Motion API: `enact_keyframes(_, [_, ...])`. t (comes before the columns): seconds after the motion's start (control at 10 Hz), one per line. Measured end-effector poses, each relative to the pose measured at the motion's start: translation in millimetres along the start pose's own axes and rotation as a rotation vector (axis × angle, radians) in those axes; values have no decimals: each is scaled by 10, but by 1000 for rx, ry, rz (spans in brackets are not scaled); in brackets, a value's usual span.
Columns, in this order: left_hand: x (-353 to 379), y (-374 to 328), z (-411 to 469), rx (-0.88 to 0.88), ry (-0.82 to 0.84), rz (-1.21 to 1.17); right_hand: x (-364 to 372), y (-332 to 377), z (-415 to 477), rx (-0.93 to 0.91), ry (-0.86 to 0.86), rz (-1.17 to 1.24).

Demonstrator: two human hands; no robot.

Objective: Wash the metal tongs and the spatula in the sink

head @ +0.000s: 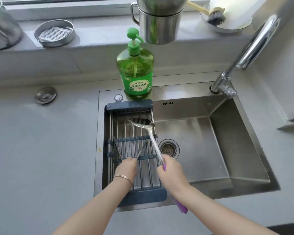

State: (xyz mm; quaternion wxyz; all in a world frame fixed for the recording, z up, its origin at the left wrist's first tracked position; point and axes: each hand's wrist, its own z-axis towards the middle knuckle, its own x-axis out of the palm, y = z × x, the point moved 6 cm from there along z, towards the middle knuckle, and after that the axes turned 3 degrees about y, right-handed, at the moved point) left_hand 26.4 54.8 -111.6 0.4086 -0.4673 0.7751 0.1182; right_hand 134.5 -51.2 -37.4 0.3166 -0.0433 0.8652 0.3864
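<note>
Gripping tongs (pixel 141 150), left hand (pixel 126 168); spatula (pixel 143 122), right hand (pixel 171 173); rack (pixel 129 106) beneath, soap bottle (pixel 136 73) behind.

open: sink basin (pixel 202 141) right of rack (pixel 139 195) | blocked: rack over left side | soap bottle (pixel 135 72) behind rack

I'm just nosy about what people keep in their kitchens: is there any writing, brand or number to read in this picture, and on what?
"柠檬洗洁精": large characters on the label of the green soap bottle.
"家家宜", probably: brand oval above that line, blurred, so not certain.
Small line under the large characters and the round badges at the label's lower corners: too small to read.
Nothing else in view bears readable text.
</note>
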Motion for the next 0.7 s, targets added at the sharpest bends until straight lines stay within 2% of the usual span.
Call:
enact_keyframes(0.1, [-158,135,-74,-51,-162,-176,274,77,129,-13,42,-35])
enact_keyframes(0.4, [-390,371,-149,-107,-190,-266,771,54,372,139,129,-230])
enact_keyframes(0.5, [-401,380,-183,-139,-160,-267,669,67,312,101,198,-271])
enact_keyframes(0.7, [-509,161,-273,-258,87,-90,-58,-55,294,79,376,-291])
